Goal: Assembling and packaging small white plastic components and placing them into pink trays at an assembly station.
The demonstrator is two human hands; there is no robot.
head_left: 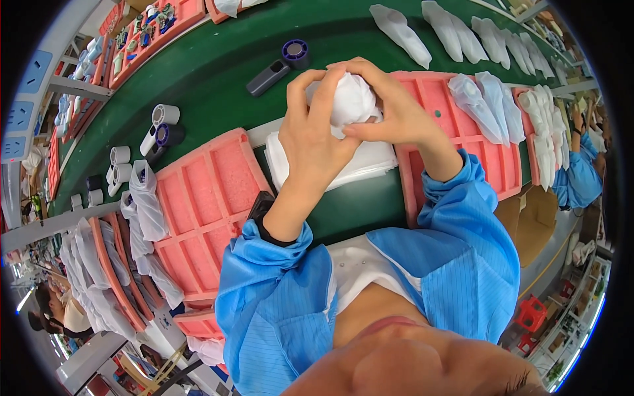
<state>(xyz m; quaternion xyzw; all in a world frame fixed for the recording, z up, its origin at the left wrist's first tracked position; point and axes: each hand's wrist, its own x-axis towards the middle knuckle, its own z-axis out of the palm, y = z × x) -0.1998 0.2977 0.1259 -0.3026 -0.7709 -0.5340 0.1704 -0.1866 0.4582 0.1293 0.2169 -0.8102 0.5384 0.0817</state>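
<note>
Both my hands are raised over the bench, closed around a rounded bundle in white wrapping (pixel 352 99). My left hand (pixel 316 135) grips its left side with curled fingers, and my right hand (pixel 396 109) holds it from the right. What lies inside the wrapping is hidden. Under my hands is a stack of flat white sheets or bags (pixel 363 166). Just beyond my left hand, a dark grey handheld device (pixel 269 76) with a round, blue-ringed head lies on the green belt (pixel 218 86).
Pink divided trays flank me, one on the left (pixel 208 198) and one on the right (pixel 456 105) with wrapped pieces (pixel 485 105) on it. More wrapped pieces (pixel 399 33) lie along the far belt. White and dark devices (pixel 165 125) stand at left. A co-worker's blue sleeve (pixel 581 175) shows far right.
</note>
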